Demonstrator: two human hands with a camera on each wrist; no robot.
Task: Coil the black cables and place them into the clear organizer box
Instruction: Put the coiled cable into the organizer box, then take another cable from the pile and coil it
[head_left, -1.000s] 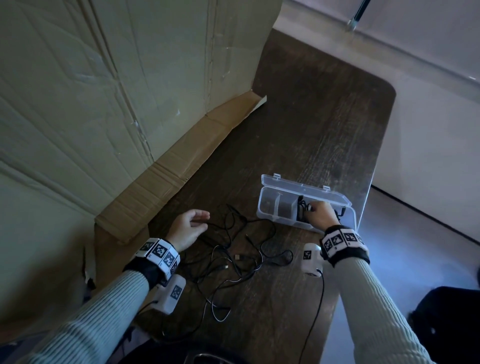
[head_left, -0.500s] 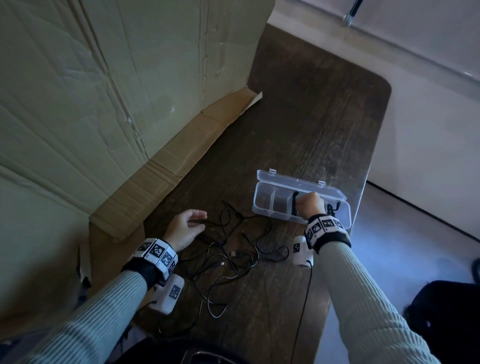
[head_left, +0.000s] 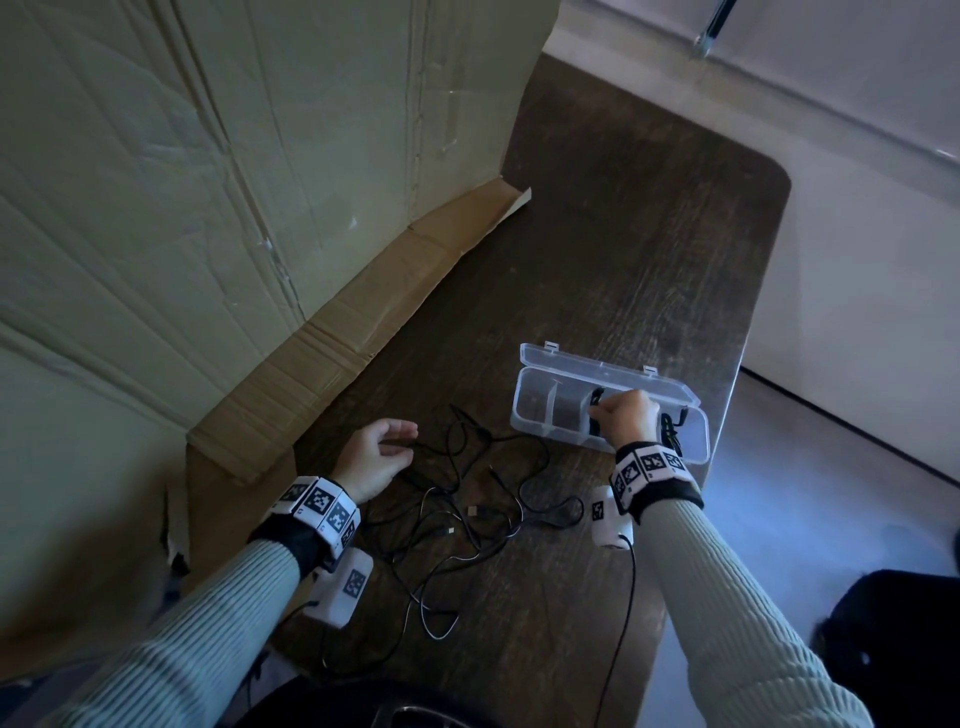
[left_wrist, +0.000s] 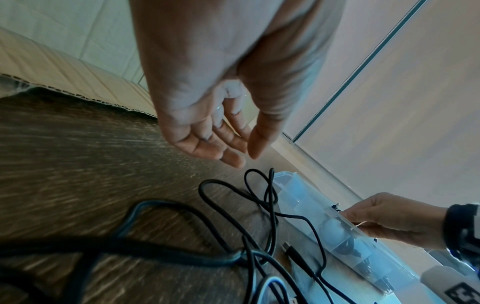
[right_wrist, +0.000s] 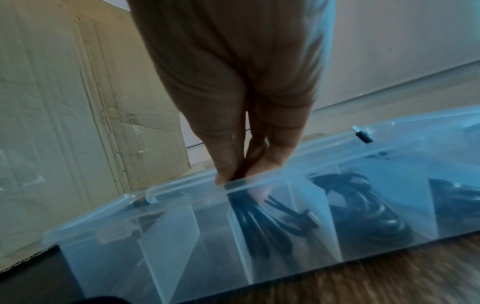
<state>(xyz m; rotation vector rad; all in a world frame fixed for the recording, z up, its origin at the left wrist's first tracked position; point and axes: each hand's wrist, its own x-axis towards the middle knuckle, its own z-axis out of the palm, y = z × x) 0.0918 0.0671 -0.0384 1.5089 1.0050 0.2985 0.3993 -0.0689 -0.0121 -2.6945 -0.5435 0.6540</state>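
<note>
Counter (head_left: 649, 218) carries the box (head_left: 540, 415), lid open. Just left of the box sprawls a loose tangle of cables (head_left: 467, 499). Right hand (head_left: 623, 418) reaches down into the box's middle compartment, its grip pinched on a coil (right_wrist: 259, 216); more coils fill compartments right of it. Left hand (head_left: 371, 457) hovers at the tangle's left edge, fingers (left_wrist: 228, 144) loosely curled, apart, holding nothing.

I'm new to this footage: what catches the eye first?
The right hand pushes a coiled cable into the clear box at the table's right edge. Left of it, a tangle of loose cables sprawls on the dark table, the left hand open beside it.
</note>
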